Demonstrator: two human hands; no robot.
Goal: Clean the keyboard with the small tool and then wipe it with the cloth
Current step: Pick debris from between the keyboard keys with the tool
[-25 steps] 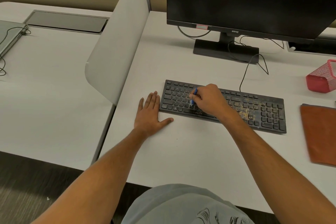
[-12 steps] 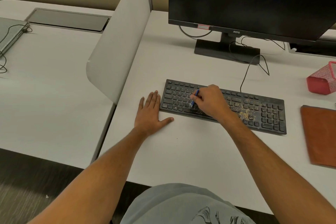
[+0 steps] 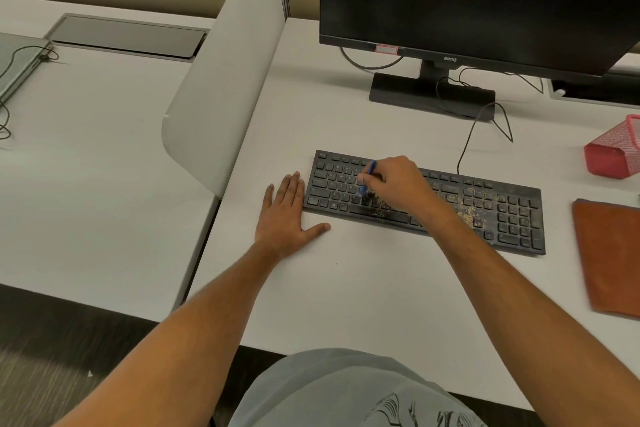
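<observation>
A black keyboard [image 3: 505, 211] lies on the white desk, with yellowish crumbs scattered over its middle and right keys. My right hand [image 3: 398, 184] grips a small blue tool [image 3: 367, 177] and holds its lower end down on the keys left of centre. My left hand [image 3: 285, 213] rests flat on the desk, fingers straight, against the keyboard's left end. An orange-brown cloth [image 3: 609, 256] lies flat on the desk to the right of the keyboard.
A black monitor [image 3: 478, 0] on its stand rises behind the keyboard, with cables trailing to it. A red mesh holder [image 3: 614, 154] sits at the far right. A white divider panel [image 3: 225, 87] separates this desk from the left one, where a laptop [image 3: 17, 62] lies.
My right hand has shifted the blue tool slightly over the left-centre keys. My left hand has stayed in place.
</observation>
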